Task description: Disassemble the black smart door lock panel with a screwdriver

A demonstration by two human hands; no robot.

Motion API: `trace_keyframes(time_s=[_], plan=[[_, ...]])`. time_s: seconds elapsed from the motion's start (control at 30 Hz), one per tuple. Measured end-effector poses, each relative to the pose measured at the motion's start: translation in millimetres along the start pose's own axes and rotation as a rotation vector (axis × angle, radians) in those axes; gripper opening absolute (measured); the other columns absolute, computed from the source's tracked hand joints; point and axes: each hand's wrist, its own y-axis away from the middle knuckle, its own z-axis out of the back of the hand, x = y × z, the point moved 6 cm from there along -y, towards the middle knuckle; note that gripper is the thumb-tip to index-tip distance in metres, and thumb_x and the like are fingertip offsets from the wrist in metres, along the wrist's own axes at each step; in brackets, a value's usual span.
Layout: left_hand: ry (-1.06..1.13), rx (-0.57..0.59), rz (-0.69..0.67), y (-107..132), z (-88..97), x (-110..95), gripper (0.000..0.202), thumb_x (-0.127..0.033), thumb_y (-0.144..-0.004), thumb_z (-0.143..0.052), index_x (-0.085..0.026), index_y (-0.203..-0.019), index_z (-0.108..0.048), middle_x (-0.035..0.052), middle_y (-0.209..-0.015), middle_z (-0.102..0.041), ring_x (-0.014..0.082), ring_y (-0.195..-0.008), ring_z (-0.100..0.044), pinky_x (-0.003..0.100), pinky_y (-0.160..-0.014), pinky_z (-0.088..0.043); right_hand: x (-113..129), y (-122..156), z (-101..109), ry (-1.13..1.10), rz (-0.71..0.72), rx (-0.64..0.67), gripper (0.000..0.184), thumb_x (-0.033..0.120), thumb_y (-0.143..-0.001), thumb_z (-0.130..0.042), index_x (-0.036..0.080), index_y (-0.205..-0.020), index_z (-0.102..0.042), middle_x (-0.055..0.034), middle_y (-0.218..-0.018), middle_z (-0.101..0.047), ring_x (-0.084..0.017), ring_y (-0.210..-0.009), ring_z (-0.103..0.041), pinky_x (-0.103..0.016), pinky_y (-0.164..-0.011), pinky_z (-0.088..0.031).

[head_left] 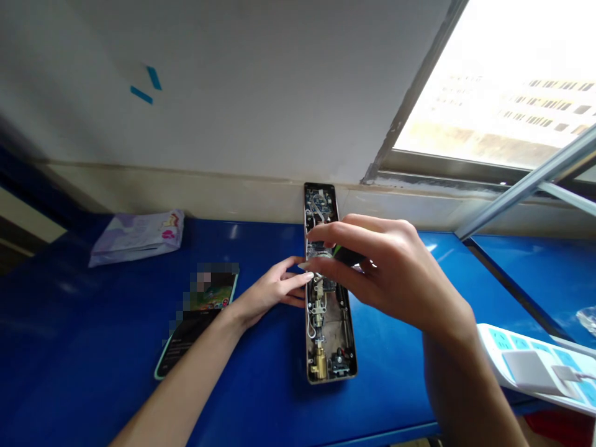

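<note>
A long, narrow door lock housing (331, 335) lies open on the blue table, with its inside facing up. A circuit board (320, 202) sits at its far end, and a brass part (320, 363) at the near end. White wires run along its inside. My left hand (274, 285) grips the housing's left edge near the middle, fingers along the side and thumb over the rim. Above the middle of the housing, my right hand (386, 267) is closed around a black-and-green tool (347, 256), perhaps a screwdriver. Most of the tool and its tip are hidden behind my fingers.
To the left lie a phone (186, 341) with a lit screen and a pale purple packet (139, 239). A white power strip (503, 338) with a plugged-in charger stands at the right. The wall (233, 124) rises behind the table; a metal bar (521, 192) slants across the right.
</note>
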Motion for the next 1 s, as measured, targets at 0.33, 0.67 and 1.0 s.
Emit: trace_keyframes(time_s=[0.33, 0.67, 1.0], plan=[[-0.026, -0.061, -0.028, 2.7, -4.9, -8.0, 0.062, -0.050, -0.078, -0.086, -0.016, -0.125, -0.064, 0.0108, -0.101, -0.081, 0.0299, -0.096, -0.079, 0.036, -0.079, -0.062, 2.4, 1.1, 1.1, -0.114, 0.016, 0.041, 0.047, 0.020, -0.094, -0.062, 0.017, -0.141, -0.065, -0.0082, -0.114, -0.078, -0.017, -0.083, -0.070, -0.031, -0.074, -0.054], [-0.017, -0.086, -0.059, -2.1, -4.8, -4.8, 0.059, -0.051, -0.079, -0.086, -0.015, -0.122, -0.067, 0.0116, -0.096, -0.081, 0.0288, -0.090, -0.078, 0.034, -0.075, -0.061, -4.8, 1.3, 1.9, -0.061, 0.001, -0.020, 0.032, 0.018, -0.102, -0.057, 0.021, -0.129, -0.073, -0.0050, -0.106, -0.081, -0.013, -0.075, -0.071, -0.026, -0.066, -0.051], [0.002, -0.123, -0.038, -0.9, -3.6, -3.2, 0.067, -0.050, -0.078, -0.087, -0.013, -0.129, -0.065, 0.0129, -0.103, -0.081, 0.0297, -0.094, -0.078, 0.035, -0.077, -0.061, -4.7, -1.1, 1.7, -0.036, -0.036, -0.031, 0.023, 0.036, -0.103, -0.066, 0.018, -0.109, -0.079, -0.0056, -0.095, -0.081, -0.014, -0.073, -0.071, -0.026, -0.065, -0.050]])
